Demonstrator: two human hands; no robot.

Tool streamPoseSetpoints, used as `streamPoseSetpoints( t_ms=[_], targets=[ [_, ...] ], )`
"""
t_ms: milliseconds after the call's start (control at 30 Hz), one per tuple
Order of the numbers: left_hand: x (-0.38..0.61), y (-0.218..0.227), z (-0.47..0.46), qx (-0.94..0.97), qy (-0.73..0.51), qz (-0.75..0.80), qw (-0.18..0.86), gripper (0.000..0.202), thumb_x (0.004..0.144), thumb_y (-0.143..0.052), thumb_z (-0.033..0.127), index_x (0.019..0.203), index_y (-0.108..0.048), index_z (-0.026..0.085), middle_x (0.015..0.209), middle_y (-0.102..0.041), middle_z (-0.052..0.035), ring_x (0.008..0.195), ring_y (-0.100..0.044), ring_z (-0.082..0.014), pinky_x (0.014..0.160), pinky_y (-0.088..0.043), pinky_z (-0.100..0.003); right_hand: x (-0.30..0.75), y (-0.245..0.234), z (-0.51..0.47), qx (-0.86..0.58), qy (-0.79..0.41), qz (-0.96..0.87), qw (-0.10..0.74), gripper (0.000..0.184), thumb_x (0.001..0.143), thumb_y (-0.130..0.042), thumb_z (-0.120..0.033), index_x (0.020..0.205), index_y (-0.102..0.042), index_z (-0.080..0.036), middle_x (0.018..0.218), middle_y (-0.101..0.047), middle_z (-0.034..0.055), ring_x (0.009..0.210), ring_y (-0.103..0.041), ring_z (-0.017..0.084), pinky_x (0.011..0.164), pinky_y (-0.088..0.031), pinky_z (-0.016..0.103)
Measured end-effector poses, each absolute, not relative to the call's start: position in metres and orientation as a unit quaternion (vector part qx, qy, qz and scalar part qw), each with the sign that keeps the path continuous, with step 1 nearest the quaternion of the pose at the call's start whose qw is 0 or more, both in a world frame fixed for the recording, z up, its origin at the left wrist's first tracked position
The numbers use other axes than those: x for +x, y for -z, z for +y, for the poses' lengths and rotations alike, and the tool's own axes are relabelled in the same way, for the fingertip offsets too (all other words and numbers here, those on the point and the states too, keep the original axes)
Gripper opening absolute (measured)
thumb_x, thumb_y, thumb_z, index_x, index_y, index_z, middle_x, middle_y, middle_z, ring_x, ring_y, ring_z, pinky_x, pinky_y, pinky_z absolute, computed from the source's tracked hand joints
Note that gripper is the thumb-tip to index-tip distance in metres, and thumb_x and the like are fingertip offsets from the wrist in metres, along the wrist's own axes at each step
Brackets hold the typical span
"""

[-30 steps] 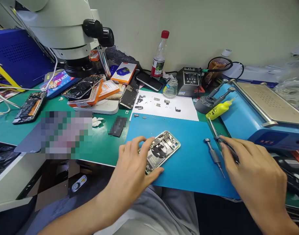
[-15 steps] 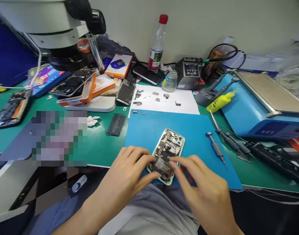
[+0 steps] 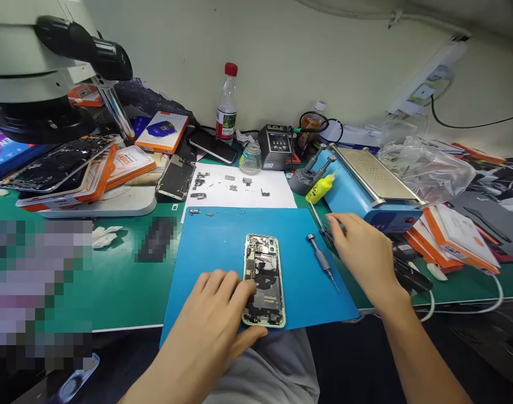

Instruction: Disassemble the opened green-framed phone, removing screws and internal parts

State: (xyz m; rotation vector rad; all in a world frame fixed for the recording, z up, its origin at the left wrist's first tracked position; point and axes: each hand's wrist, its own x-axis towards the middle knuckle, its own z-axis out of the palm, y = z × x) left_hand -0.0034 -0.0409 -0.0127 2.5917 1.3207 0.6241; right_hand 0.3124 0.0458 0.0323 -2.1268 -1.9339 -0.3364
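An opened phone [image 3: 267, 280] with a pale green frame and bare inner parts lies on the blue mat [image 3: 206, 252]. My left hand [image 3: 216, 308] steadies it, with fingers on its left side and the thumb by the lower edge. Off the mat's right edge, my right hand [image 3: 365, 252] is over the tools, its fingers curled and closed. What they grip is hidden; a slim silver tool [image 3: 317, 216] shows beside the fingertips. A grey screwdriver [image 3: 321, 257] lies on the mat between phone and right hand.
White paper [image 3: 216, 202] with small phone parts lies behind the mat. A glass jar [image 3: 250, 158], a bottle [image 3: 226, 109] and a blue heating plate machine [image 3: 357, 196] stand farther back. A microscope [image 3: 41, 73] overhangs the left side. Orange-white boxes [image 3: 466, 238] lie right.
My right hand has left the phone and moved right to the tools beside the mat. My left hand stays at the phone, which now lies straighter. The view has turned right.
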Motion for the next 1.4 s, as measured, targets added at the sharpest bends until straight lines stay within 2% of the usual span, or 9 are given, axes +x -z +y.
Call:
streamPoseSetpoints(
  t_ms=[133,333,633,800,867,933,967,1100,1400],
  targets=[
    [0.008,0.007,-0.034,0.853,-0.218,0.462,0.111,0.059,0.081,-0.103,0.053,0.107,-0.062,0.021,0.101,-0.069,-0.0036,0.087,-0.061,-0.0284,0.076,-0.048,-0.042,0.296,-0.033,0.09,-0.734,0.108,-0.668,0.052,0.038,0.111,-0.054,-0.033,0.095,-0.083,-0.014,0.105,-0.081,0.0199,0.1,-0.078,0.035,0.066,-0.04,0.036],
    [-0.005,0.007,-0.031,0.843,-0.227,0.456,0.172,0.063,0.08,-0.1,0.061,0.106,-0.059,0.021,0.106,-0.071,-0.0036,0.092,-0.062,-0.0277,0.078,-0.048,-0.041,0.299,-0.033,0.108,-0.743,0.065,-0.663,0.06,0.031,0.106,-0.057,-0.031,0.099,-0.085,-0.018,0.103,-0.084,0.0188,0.097,-0.079,0.038,0.074,-0.049,0.041],
    [-0.006,0.003,-0.03,0.837,-0.207,0.463,0.205,0.056,0.088,-0.098,0.052,0.115,-0.059,0.022,0.118,-0.072,-0.0034,0.098,-0.063,-0.0278,0.084,-0.049,-0.042,0.299,-0.035,0.11,-0.694,-0.036,-0.646,0.316,0.025,0.104,-0.069,-0.041,0.116,-0.08,-0.022,0.115,-0.087,0.0124,0.109,-0.084,0.034,0.099,-0.065,0.05],
    [-0.011,-0.004,-0.031,0.821,-0.205,0.475,0.242,0.05,0.091,-0.098,0.04,0.115,-0.057,0.023,0.117,-0.072,-0.0013,0.1,-0.064,-0.0262,0.085,-0.05,-0.041,0.272,-0.059,0.08,-0.623,-0.045,-0.661,0.417,0.038,0.112,-0.065,-0.051,0.134,-0.08,-0.024,0.142,-0.08,0.013,0.132,-0.076,0.031,0.119,-0.06,0.05],
    [-0.014,-0.005,-0.031,0.819,-0.207,0.473,0.25,0.051,0.093,-0.097,0.041,0.119,-0.057,0.024,0.125,-0.072,-0.0023,0.106,-0.064,-0.027,0.089,-0.051,-0.042,0.261,-0.067,0.053,-0.599,-0.019,-0.657,0.458,0.029,0.109,-0.073,-0.049,0.122,-0.086,-0.027,0.116,-0.085,0.0092,0.112,-0.081,0.033,0.103,-0.066,0.052],
    [-0.017,-0.005,-0.031,0.822,-0.209,0.465,0.255,0.057,0.094,-0.094,0.047,0.129,-0.056,0.024,0.134,-0.071,-0.0036,0.114,-0.065,-0.0283,0.096,-0.052,-0.044,0.253,-0.066,0.025,-0.598,-0.104,-0.703,0.371,0.024,0.112,-0.067,-0.048,0.122,-0.085,-0.036,0.097,-0.083,0.0021,0.08,-0.078,0.024,0.07,-0.064,0.039],
    [-0.018,-0.005,-0.03,0.824,-0.209,0.461,0.257,0.062,0.095,-0.091,0.051,0.136,-0.054,0.025,0.139,-0.07,-0.0043,0.119,-0.065,-0.0289,0.1,-0.053,-0.046,0.25,-0.062,0.013,-0.573,-0.143,-0.742,0.319,0.023,0.112,-0.067,-0.049,0.12,-0.085,-0.038,0.097,-0.083,0.0007,0.077,-0.078,0.022,0.063,-0.062,0.035],
    [-0.019,-0.004,-0.027,0.834,-0.2,0.454,0.24,0.08,0.099,-0.081,0.065,0.157,-0.046,0.023,0.152,-0.066,-0.0086,0.132,-0.062,-0.0309,0.11,-0.052,-0.049,0.236,-0.035,-0.021,-0.508,-0.17,-0.808,0.244,0.02,0.115,-0.061,-0.038,0.121,-0.079,-0.032,0.101,-0.086,-0.0014,0.074,-0.081,0.016,0.057,-0.057,0.025],
    [-0.018,-0.001,-0.023,0.843,-0.183,0.46,0.213,0.078,0.1,-0.081,0.065,0.158,-0.051,0.021,0.149,-0.067,-0.0119,0.124,-0.065,-0.0321,0.104,-0.057,-0.048,0.225,-0.016,-0.027,-0.506,-0.116,-0.837,0.174,0.022,0.118,-0.055,-0.042,0.11,-0.068,-0.028,0.085,-0.083,-0.0047,0.062,-0.08,0.015,0.047,-0.051,0.023]
  ],
)
